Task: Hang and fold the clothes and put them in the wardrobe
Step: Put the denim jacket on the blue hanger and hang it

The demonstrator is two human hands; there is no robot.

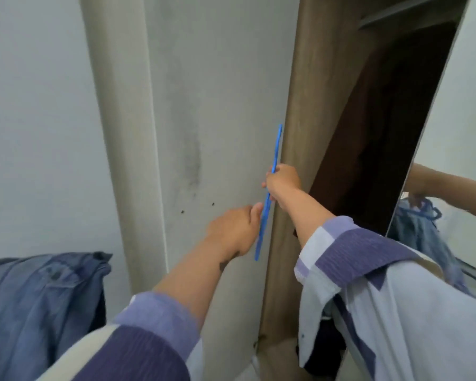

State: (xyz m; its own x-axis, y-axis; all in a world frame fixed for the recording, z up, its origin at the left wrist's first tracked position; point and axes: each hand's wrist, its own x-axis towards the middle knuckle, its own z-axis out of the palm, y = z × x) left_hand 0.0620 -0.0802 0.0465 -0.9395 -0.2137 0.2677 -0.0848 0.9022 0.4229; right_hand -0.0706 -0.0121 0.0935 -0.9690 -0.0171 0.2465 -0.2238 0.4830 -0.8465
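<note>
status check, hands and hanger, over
Right hand grips blue hanger edge-on beside wardrobe. Left hand touches its lower part. Denim shirt waits lower left. Nothing blocking.

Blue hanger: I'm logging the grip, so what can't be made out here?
Head view only:
- Blue hanger: seen edge-on, so its hook and shape are unreadable.
- Right hand: seen from behind, fingers hidden.
- Left hand: contact with the hanger unclear.
- Wardrobe interior: too dark.
</note>
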